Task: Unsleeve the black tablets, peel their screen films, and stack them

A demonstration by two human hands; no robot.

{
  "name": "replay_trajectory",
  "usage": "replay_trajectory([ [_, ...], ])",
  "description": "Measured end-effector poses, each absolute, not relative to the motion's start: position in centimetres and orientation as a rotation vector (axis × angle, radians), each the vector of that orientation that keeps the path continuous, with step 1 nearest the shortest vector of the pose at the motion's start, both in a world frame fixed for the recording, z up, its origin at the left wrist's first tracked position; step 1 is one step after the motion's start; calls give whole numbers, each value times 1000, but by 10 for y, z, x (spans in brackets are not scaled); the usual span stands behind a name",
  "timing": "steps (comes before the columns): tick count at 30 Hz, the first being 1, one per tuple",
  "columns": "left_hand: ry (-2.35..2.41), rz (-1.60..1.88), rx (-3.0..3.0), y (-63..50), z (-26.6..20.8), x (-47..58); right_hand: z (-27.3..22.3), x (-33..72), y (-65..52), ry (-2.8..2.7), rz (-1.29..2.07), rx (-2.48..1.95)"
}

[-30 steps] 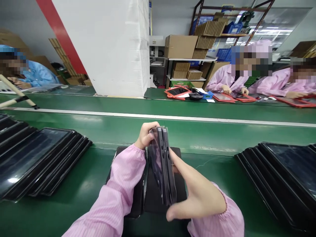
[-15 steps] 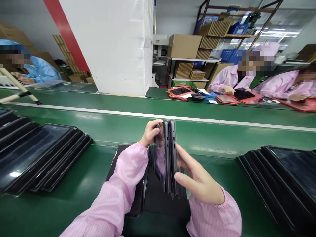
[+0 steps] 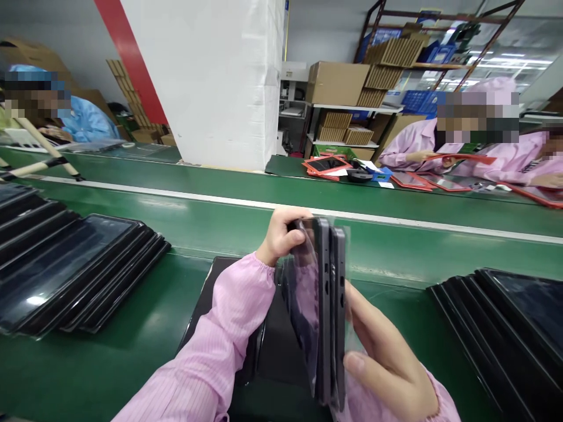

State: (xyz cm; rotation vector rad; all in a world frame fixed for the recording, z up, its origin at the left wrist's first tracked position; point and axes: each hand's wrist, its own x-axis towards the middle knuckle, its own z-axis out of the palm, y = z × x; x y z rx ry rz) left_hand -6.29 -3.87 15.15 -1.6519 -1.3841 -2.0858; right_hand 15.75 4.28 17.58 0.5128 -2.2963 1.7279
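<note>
Two thin dark tablets stand on edge in front of me, the left tablet [image 3: 324, 305] and the right tablet [image 3: 338, 293], with loose clear film around them. My left hand [image 3: 284, 234] grips the far top corner of the left one, thumb on its glossy screen side. On the other side, my right hand [image 3: 387, 351] clasps the right one, its thumb on the near edge; the other fingers are partly hidden behind it. A narrow gap shows between the tablets. Below them, flat black tablet-like slabs [image 3: 281, 346] lie on the green work surface [image 3: 132, 369].
Stacks of film-wrapped black tablets lie to the left [image 3: 88, 264] and right [image 3: 497, 328]. Across the green bench, a co-worker in pink [image 3: 409, 143] holds a red-edged piece. Another person in blue [image 3: 90, 117] sits at far left, near a bamboo-like frame [image 3: 44, 167].
Both hands have brought the tablets closer to me and slightly right, and the gap between the tablets looks wider. The co-worker opposite has raised a red-edged piece.
</note>
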Motion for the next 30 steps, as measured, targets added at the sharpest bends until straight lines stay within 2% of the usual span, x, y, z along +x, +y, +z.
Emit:
replay_trajectory([
  [8, -1457, -2216, -1706, -3, 118, -73, 169, 149, 62, -2367, 1739, 332],
  [30, -1456, -2165, -1655, 8, 110, -76, 166, 145, 72, -2161, 2068, 258],
])
